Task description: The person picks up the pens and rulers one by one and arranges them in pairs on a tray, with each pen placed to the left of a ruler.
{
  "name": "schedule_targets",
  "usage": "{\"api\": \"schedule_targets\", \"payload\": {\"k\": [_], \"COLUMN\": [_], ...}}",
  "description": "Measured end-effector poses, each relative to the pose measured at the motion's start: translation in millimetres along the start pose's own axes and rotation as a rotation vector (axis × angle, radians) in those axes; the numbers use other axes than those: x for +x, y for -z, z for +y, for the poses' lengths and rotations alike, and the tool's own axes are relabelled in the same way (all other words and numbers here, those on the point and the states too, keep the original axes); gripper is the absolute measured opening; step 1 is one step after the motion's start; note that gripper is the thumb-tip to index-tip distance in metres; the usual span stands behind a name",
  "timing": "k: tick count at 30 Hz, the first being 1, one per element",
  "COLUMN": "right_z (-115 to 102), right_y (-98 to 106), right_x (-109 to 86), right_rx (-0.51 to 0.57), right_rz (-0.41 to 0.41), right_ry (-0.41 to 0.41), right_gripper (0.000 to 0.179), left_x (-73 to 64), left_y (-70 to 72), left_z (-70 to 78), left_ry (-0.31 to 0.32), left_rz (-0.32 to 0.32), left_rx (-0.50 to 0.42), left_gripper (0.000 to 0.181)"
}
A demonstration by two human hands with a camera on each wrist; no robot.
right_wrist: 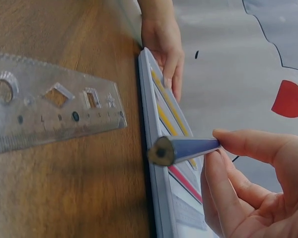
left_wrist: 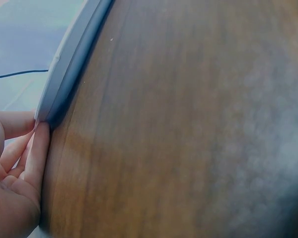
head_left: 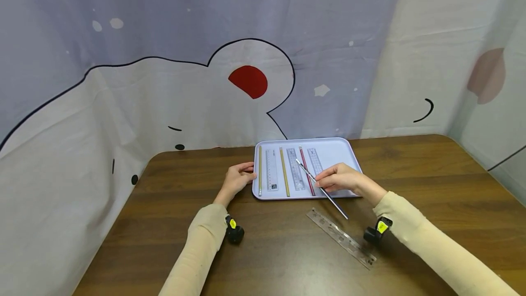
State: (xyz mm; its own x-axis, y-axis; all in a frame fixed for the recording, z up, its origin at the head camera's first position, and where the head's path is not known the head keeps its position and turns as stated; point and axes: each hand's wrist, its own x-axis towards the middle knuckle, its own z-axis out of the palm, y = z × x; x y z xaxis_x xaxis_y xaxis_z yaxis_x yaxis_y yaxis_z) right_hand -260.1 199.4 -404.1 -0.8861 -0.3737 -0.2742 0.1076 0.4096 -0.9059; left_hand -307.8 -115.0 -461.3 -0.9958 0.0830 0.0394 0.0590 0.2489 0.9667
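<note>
My right hand pinches a blue-and-white pencil between thumb and fingertips. Held slantwise over the front of a pale lavender tray, the pencil points its tip down toward me; its sharpened end looms close in the right wrist view. At the tray's left side, my left hand grips the rim with thumb and fingers. Inside the tray, side by side, lie a yellow pencil, a clear ruler, another yellow pencil, a second clear ruler, a red pencil and a third clear ruler.
A clear stencil ruler with cut-out shapes lies diagonally on the wooden table, in front of the tray. Behind the table's far edge hangs a printed curtain.
</note>
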Motion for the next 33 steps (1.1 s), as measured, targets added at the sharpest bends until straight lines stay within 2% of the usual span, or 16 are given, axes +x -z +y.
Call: {"api": "schedule_targets", "payload": {"k": [2,3,6,10,13,27,33], "right_z": [0.4,0.6,0.4,1.0,3.1,2.9,3.5], "right_y": [1.5,2.3,4.5,7.4,9.7,20.3,24.2], "right_x": [0.4,0.6,0.6,1.5,3.8,10.6,13.3], "right_rx": [-0.003,-0.006,-0.011,-0.019,-0.022,-0.008,0.031], "right_rz": [0.004,0.007,0.018,0.037,0.046,0.061,0.060], "right_ry": [-0.001,-0.002,-0.008,-0.014,-0.020,-0.036,-0.049], "right_gripper": [0.043,0.043,0.044,0.043,0.043,0.044,0.047], "left_x": [-4.4,-5.9,-6.1,-0.5,0.0,-0.3,-0.3], "left_y": [0.3,-0.2,-0.1,-1.1,-2.1,-1.9,-1.4], "left_z": [8.5,13.1,15.9,6.0,4.4,4.9,4.7], "left_ry": [0.014,0.043,0.062,0.062,0.059,0.054,0.035], "left_rz": [-0.013,-0.016,-0.030,-0.009,0.014,0.029,0.017], "left_rx": [0.002,0.010,0.012,0.021,0.033,0.041,0.013], "left_gripper": [0.043,0.044,0.046,0.045,0.044,0.043,0.043]}}
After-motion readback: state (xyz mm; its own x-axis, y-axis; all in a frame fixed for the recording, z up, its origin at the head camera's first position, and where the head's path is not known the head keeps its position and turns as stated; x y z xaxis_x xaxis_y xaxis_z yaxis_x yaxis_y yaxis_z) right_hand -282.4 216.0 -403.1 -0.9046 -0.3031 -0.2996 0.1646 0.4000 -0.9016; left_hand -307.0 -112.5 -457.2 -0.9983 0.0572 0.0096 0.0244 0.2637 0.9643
